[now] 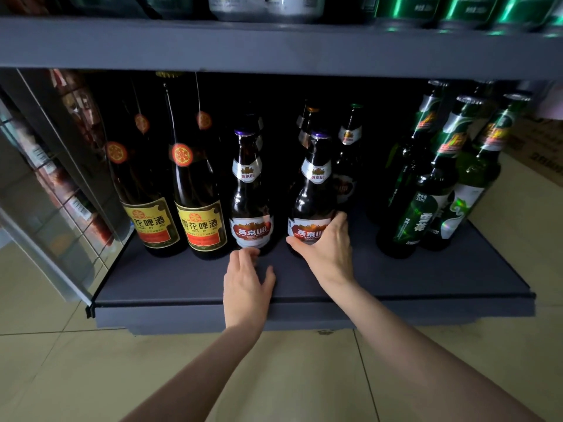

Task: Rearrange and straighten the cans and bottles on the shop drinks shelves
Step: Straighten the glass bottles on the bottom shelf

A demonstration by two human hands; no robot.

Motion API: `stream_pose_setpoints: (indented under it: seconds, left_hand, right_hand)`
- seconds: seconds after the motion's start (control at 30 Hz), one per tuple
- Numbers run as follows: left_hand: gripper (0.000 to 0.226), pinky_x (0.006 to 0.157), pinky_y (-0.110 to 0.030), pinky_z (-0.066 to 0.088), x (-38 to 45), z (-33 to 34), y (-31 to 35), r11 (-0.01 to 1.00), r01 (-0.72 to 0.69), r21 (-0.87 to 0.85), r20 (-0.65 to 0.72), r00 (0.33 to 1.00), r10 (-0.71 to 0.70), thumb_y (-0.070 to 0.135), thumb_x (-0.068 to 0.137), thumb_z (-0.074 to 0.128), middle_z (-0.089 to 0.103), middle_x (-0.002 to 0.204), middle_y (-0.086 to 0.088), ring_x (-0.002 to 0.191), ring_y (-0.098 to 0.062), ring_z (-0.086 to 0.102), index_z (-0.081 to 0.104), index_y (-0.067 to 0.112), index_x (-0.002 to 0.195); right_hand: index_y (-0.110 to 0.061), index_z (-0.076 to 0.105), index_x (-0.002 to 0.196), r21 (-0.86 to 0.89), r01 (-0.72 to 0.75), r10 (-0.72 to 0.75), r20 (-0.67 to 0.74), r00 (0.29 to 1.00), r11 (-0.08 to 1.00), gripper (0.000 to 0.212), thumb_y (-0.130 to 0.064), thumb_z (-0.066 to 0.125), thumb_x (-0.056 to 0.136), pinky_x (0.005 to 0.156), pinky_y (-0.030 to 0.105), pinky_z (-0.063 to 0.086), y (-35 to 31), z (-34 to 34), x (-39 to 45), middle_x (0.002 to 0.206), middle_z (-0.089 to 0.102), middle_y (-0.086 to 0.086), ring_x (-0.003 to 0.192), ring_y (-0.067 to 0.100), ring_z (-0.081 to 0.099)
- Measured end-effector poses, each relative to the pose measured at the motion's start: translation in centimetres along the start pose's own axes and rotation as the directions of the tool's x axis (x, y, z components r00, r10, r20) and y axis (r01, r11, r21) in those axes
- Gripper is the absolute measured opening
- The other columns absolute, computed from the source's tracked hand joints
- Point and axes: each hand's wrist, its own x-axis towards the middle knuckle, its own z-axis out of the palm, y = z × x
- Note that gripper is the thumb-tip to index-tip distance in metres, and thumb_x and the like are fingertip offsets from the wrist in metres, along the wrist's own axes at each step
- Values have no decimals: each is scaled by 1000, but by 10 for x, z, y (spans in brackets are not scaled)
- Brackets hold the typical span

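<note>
Nearest, the left hand (pixel 247 277) lies on the bottom shelf (pixel 396 278), fingers loosely bent and holding nothing, fingertips just at the foot of the left U8 bottle (pixel 250 205). At about one o'clock from it, the right hand (pixel 327 248) wraps the base of the right U8 bottle (pixel 312 196), thumb across the label. At ten o'clock stand two yellow-labelled bottles (pixel 199 208); at two o'clock, a cluster of green bottles (pixel 426 190). Farther back, more brown bottles (pixel 348 153) sit in shadow. Above, at twelve o'clock, cans (pixel 405 7) line the upper shelf (pixel 274 47).
</note>
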Motion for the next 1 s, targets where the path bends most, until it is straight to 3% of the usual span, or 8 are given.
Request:
stream_pose_setpoints:
  seconds: [0.1,0.23,0.37,0.43,0.53,0.63,0.8,1.0]
  left_hand:
    - [40,85,-30,44,-3,5,3,998,-58,24,65,996,56,20,89,59,48,121,-4,107,-19,53,47,11,126]
    - [53,94,-25,39,-3,15,11,996,-84,19,101,992,82,23,89,59,50,133,-2,119,-18,50,40,11,137]
    - [71,102,-25,33,4,27,28,1000,9,-20,129,992,-6,33,88,60,37,147,-1,133,-16,37,24,13,145]
    - [79,103,-25,30,9,34,40,996,63,-62,142,988,-54,37,85,63,33,149,-1,135,-16,33,20,12,146]
    - [85,99,-24,33,19,44,50,979,123,-163,129,986,-102,36,76,73,41,142,-3,131,-19,38,26,11,142]
    - [84,94,-25,37,23,50,50,971,142,-191,111,986,-122,35,70,78,49,132,-1,123,-18,45,32,12,136]
    - [76,80,-14,33,20,51,49,974,125,-187,73,991,-113,35,70,78,55,124,3,113,-15,51,37,16,131]
    - [74,80,-10,32,19,52,46,978,97,-185,41,995,-91,34,69,80,57,121,3,112,-13,53,42,15,129]
  right_hand:
    - [-9,43,116,76,57,-69,159,985,995,66,-28,83,66,91,35,48,17,-17,7,117,57,5,109,22,55]
    - [-11,49,124,138,-13,-40,374,927,990,54,-18,75,77,95,24,45,39,-47,18,124,57,1,116,13,54]
    - [-5,50,127,153,-68,29,241,970,986,37,-11,57,91,86,17,39,50,-52,37,127,58,6,118,18,55]
    - [-7,47,129,109,-109,88,181,980,988,42,-16,58,90,89,22,41,56,-42,50,127,57,8,117,20,55]
    - [-5,41,133,107,-127,118,86,989,986,60,-21,69,83,101,36,42,58,-25,70,129,55,14,120,27,52]
    - [-3,35,138,133,-120,118,20,993,984,75,-22,75,77,104,38,39,51,-14,88,136,48,16,126,30,46]
    - [-3,36,133,180,-162,166,-6,986,970,75,-24,77,74,98,36,42,45,-1,113,132,51,20,121,33,50]
    - [-2,35,137,149,-160,164,-18,986,976,63,-15,67,84,98,36,40,47,3,128,134,49,23,124,34,48]
